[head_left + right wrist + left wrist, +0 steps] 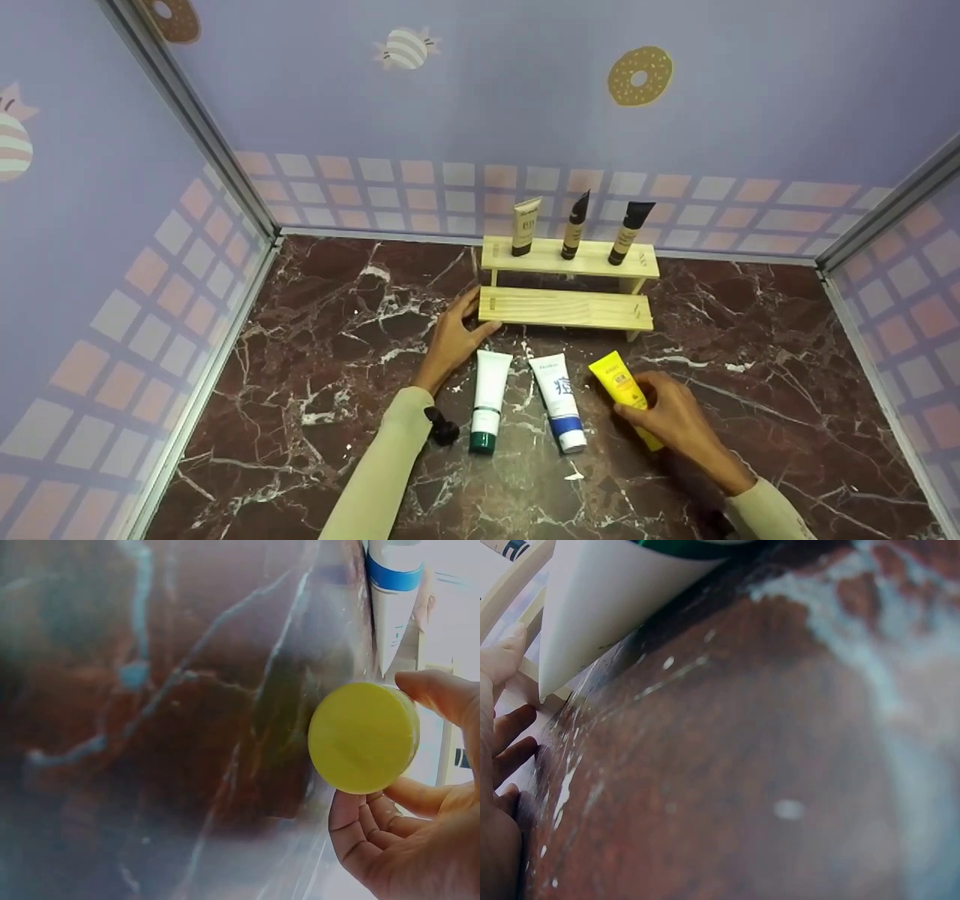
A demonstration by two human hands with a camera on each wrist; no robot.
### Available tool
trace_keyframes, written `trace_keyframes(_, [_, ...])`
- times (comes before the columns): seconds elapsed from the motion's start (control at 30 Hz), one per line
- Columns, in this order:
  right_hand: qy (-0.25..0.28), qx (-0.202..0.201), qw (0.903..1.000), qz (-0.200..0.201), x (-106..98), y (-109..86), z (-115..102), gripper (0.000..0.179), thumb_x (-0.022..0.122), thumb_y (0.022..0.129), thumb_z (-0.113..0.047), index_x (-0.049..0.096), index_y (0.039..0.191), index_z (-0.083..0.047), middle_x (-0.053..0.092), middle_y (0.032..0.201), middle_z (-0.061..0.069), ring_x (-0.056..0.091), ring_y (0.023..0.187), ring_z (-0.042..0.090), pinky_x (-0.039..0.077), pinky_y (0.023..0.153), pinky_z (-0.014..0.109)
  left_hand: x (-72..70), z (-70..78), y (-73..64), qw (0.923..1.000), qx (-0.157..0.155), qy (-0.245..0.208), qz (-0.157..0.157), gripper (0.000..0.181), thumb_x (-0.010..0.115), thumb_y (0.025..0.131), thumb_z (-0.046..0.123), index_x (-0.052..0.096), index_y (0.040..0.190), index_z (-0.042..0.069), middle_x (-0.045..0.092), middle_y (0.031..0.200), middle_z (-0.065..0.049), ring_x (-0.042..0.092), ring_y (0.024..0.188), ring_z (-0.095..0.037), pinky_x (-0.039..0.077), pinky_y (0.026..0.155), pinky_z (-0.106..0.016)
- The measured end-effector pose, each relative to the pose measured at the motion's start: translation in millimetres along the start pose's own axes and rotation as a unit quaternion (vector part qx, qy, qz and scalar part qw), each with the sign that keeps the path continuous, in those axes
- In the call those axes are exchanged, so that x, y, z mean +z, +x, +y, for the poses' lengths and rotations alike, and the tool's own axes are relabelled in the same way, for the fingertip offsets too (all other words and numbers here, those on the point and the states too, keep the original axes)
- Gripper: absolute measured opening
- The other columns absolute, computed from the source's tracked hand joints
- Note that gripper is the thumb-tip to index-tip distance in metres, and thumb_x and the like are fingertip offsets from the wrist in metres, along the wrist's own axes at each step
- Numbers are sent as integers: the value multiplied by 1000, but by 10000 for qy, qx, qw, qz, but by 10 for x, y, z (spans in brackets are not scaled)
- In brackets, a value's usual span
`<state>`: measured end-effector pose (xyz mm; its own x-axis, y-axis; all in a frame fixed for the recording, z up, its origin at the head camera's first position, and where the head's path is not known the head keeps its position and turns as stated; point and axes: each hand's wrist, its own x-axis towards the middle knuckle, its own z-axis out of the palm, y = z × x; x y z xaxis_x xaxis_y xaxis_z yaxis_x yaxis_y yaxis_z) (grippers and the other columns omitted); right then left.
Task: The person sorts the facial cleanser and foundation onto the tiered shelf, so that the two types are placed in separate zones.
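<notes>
My right hand (pixel 675 412) grips a yellow squeeze tube (pixel 616 379) by its sides, thumb on the left and fingers on the right. The tube's round yellow cap (pixel 362 739) faces the right wrist camera. At the left end of a two-step wooden display rack (pixel 562 307), my left hand (pixel 454 337) rests with its thumb at the front corner and fingers along the side. Close beside that hand lies a white tube with a green cap (pixel 491 382). Between it and the yellow tube lies a white tube with a blue band (pixel 556 390).
Three small tubes stand on the rack's upper step: a cream one (pixel 525 227), a dark-topped one (pixel 575 227) and a black-and-beige one (pixel 630 234). The dark marble-patterned tabletop (pixel 337 352) meets patterned panels (pixel 450 112) at the back and both sides.
</notes>
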<state>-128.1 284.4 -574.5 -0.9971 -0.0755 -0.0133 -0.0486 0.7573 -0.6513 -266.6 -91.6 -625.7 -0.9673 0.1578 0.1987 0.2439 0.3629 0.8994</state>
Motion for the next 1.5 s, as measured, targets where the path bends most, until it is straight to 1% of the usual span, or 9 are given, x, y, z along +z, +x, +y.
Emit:
trace_keyframes(0.17, [101, -18, 9999, 110, -32, 32, -35, 57, 95, 85, -20, 72, 129, 8, 75, 121, 24, 71, 103, 35, 58, 92, 52, 6, 4, 0, 10000, -26, -26, -32, 86, 88, 97, 32, 47, 166, 1, 67, 147, -19, 34, 161, -46, 20, 134, -62])
trace_keyframes(0.27, [134, -22, 9998, 172, -49, 57, -53, 57, 95, 86, -20, 71, 129, 8, 75, 122, 24, 71, 105, 37, 57, 94, 54, 7, 1, -3, 9999, -78, -20, -82, 87, 88, 97, 33, 46, 166, 1, 67, 147, -19, 32, 162, -48, 18, 134, -64])
trace_keyframes(0.37, [217, -48, 9995, 245, -60, 101, -81, 55, 95, 86, -19, 72, 128, 8, 75, 119, 24, 71, 101, 35, 58, 90, 51, 4, 0, -3, 9999, -99, -21, -87, 87, 88, 97, 34, 46, 166, 2, 67, 148, -19, 32, 162, -47, 19, 134, -64])
trace_keyframes(0.6, [339, -237, 9983, 420, -64, 248, -205, 53, 95, 86, -16, 71, 127, 7, 76, 116, 22, 72, 90, 30, 60, 80, 41, 0, -16, 10, 9998, 19, -195, -83, 87, 89, 97, 29, 45, 166, 0, 63, 153, -20, 56, 149, -35, 35, 129, -57])
trace_keyframes(0.67, [353, -261, 9981, 436, -62, 293, -239, 53, 95, 86, -17, 71, 127, 7, 76, 115, 22, 71, 86, 29, 59, 77, 38, 0, -21, 9, 9998, 50, -198, -88, 87, 89, 97, 29, 45, 166, -1, 63, 153, -21, 56, 149, -35, 34, 129, -58])
trace_keyframes(0.9, [438, -360, 9973, 467, -68, 434, -342, 54, 94, 86, -18, 70, 128, 6, 75, 114, 21, 69, 87, 27, 57, 73, 33, -1, -7, 0, 9999, 7, -94, -93, 87, 88, 97, 32, 46, 166, 0, 63, 152, -22, 56, 148, -38, 32, 130, -60])
trace_keyframes(1.13, [514, -585, 9951, 615, -78, 554, -430, 52, 95, 84, -17, 71, 124, 6, 75, 107, 18, 69, 89, 28, 57, 75, 33, -5, 8, 8, 10000, -9, 14, -68, 86, 87, 98, 32, 46, 166, 1, 66, 148, -20, 33, 162, -47, 18, 134, -64])
trace_keyframes(1.27, [621, -623, 9943, 603, -79, 603, -466, 51, 95, 84, -15, 71, 124, 5, 75, 107, 17, 70, 88, 27, 58, 75, 33, 1, -4, 18, 10000, -12, 77, -54, 85, 87, 98, 31, 46, 166, 1, 67, 148, -19, 32, 162, -45, 16, 135, -62])
trace_keyframes(1.5, [826, -675, 9928, 545, -89, 688, -534, 50, 94, 84, -13, 69, 123, 5, 76, 104, 17, 72, 86, 29, 59, 75, 31, -4, -6, 10, 10000, -49, -38, -74, 85, 87, 98, 31, 46, 167, 2, 66, 150, -18, 32, 163, -45, 20, 134, -61])
